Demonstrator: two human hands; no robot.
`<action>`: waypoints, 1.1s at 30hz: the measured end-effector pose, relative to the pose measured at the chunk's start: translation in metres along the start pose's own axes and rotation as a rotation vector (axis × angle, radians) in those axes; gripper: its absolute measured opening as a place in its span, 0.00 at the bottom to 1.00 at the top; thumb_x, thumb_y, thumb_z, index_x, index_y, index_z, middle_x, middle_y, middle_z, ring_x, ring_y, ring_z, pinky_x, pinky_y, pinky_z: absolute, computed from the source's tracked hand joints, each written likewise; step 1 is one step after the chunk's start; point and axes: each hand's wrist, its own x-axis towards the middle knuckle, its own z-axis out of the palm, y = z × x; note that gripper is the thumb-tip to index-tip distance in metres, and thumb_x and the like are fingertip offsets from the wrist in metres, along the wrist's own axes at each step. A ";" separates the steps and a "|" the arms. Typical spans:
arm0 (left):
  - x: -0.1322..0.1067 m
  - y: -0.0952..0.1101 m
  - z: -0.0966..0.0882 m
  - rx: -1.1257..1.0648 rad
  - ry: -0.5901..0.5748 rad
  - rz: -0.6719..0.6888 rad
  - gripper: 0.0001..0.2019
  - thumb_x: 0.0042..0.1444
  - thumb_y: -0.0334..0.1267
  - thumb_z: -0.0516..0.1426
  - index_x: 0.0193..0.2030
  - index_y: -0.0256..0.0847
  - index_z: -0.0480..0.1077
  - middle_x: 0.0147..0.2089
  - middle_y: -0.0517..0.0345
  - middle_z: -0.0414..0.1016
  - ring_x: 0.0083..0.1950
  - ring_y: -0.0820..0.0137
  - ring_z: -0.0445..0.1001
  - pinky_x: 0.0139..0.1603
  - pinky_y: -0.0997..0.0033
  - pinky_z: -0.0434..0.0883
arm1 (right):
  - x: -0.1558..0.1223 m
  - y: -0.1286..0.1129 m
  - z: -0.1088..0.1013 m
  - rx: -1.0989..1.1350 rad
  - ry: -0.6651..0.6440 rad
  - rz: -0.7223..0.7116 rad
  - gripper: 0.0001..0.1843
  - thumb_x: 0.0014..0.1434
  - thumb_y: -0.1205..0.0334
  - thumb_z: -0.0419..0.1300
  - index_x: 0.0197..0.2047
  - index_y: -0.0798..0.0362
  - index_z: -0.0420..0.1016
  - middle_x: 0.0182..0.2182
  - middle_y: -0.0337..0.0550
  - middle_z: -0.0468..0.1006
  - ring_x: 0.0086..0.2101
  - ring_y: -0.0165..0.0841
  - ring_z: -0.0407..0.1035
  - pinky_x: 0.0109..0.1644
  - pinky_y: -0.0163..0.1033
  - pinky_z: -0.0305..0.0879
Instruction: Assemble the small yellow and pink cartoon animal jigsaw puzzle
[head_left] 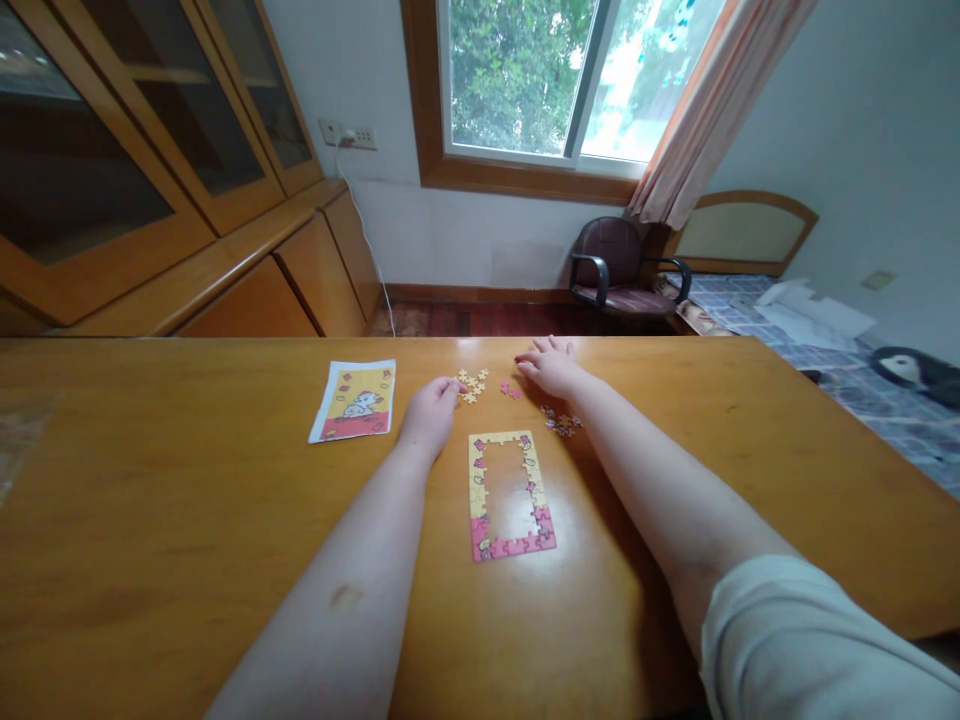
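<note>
My left hand (431, 412) rests on the table with its fingers curled, the fingertips at the edge of a pile of yellow puzzle pieces (472, 384). Whatever is between those fingertips is too small to make out. Farther right, my right hand (553, 368) reaches over the table, fingers spread, beyond a few pink puzzle pieces (510, 391). Below its wrist lies a cluster of mixed-colour puzzle pieces (561, 422), partly near the forearm. A joined puzzle border (478, 500), yellow above and pink below, lies nearer to me around bare tabletop.
A picture sheet (352, 402) with a white cartoon animal lies left of my left hand. The wooden table (225, 540) has its far edge just past my right hand. Beyond stand a cabinet (300, 270), an armchair (615, 265) and a bed (795, 320).
</note>
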 end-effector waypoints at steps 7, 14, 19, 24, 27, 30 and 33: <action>0.002 -0.003 0.001 0.017 0.001 0.026 0.16 0.56 0.46 0.49 0.35 0.40 0.74 0.27 0.59 0.72 0.31 0.68 0.68 0.31 0.71 0.61 | -0.052 -0.031 0.002 -0.011 -0.022 -0.307 0.23 0.66 0.46 0.47 0.57 0.40 0.72 0.67 0.40 0.56 0.67 0.50 0.38 0.66 0.65 0.26; 0.002 -0.005 0.002 0.010 0.001 0.026 0.16 0.56 0.47 0.49 0.35 0.41 0.74 0.29 0.59 0.73 0.32 0.68 0.70 0.33 0.71 0.62 | -0.070 0.004 -0.002 0.023 0.052 -0.200 0.25 0.67 0.51 0.46 0.63 0.49 0.64 0.65 0.45 0.60 0.65 0.41 0.49 0.68 0.59 0.34; 0.000 0.002 0.000 0.014 -0.018 0.010 0.15 0.56 0.45 0.49 0.34 0.40 0.73 0.29 0.59 0.74 0.32 0.68 0.70 0.33 0.71 0.63 | -0.046 0.037 0.001 -0.027 0.048 -0.025 0.27 0.67 0.52 0.47 0.66 0.50 0.58 0.65 0.48 0.59 0.64 0.43 0.51 0.66 0.65 0.36; 0.000 0.002 -0.001 0.021 -0.016 0.011 0.15 0.56 0.45 0.49 0.35 0.40 0.74 0.30 0.58 0.74 0.33 0.67 0.71 0.33 0.71 0.64 | -0.035 0.026 0.007 -0.086 0.032 -0.098 0.28 0.66 0.47 0.46 0.66 0.47 0.59 0.66 0.48 0.58 0.65 0.47 0.46 0.65 0.70 0.32; 0.001 -0.001 0.000 0.016 -0.016 -0.001 0.15 0.56 0.45 0.50 0.35 0.40 0.74 0.30 0.58 0.75 0.33 0.67 0.71 0.34 0.71 0.64 | -0.032 0.017 0.009 -0.093 0.008 -0.136 0.28 0.67 0.46 0.45 0.66 0.45 0.59 0.65 0.48 0.59 0.66 0.49 0.45 0.64 0.71 0.30; 0.002 -0.002 0.001 0.013 -0.021 0.002 0.15 0.56 0.45 0.49 0.35 0.40 0.74 0.31 0.58 0.75 0.33 0.68 0.71 0.34 0.71 0.64 | -0.038 0.013 0.009 -0.085 -0.015 -0.186 0.29 0.66 0.44 0.45 0.67 0.45 0.58 0.66 0.46 0.58 0.66 0.50 0.43 0.65 0.71 0.29; 0.001 -0.001 0.001 0.008 -0.034 0.012 0.16 0.56 0.45 0.49 0.35 0.39 0.74 0.31 0.58 0.75 0.33 0.68 0.71 0.35 0.71 0.64 | -0.056 0.014 0.008 -0.075 -0.047 -0.255 0.29 0.66 0.44 0.45 0.66 0.45 0.59 0.66 0.45 0.59 0.67 0.51 0.42 0.65 0.70 0.28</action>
